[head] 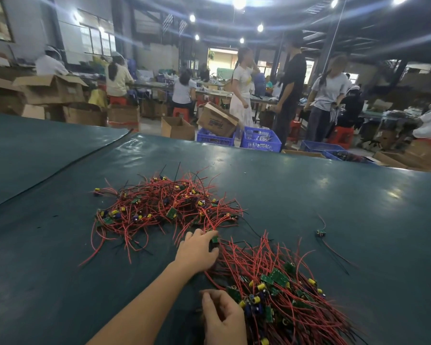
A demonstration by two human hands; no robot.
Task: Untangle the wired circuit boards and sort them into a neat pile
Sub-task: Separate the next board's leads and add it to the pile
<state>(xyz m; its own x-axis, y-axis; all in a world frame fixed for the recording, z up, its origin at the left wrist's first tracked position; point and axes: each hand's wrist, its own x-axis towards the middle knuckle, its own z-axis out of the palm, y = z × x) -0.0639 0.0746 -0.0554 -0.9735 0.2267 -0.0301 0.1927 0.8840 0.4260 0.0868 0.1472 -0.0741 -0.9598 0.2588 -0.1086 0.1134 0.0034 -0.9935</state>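
A tangled heap of wired circuit boards (pixel 164 207), small green boards with red and black wires, lies mid-table. A neater bundle of wired boards (pixel 281 290) lies near me on the right, its wires fanned the same way. My left hand (pixel 197 252) reaches forward between the two and pinches one small green board (pixel 214 239) at the heap's near edge. My right hand (pixel 222 317) sits at the bottom with curled fingers, holding the left edge of the near bundle. Its fingertips are partly hidden.
The table has a dark green cover (pixel 60 245) with a seam running diagonally at left. One stray wired board (pixel 321 233) lies alone on the right. Beyond the far edge stand blue crates (pixel 260 139), cardboard boxes (pixel 177 128) and several people at other tables.
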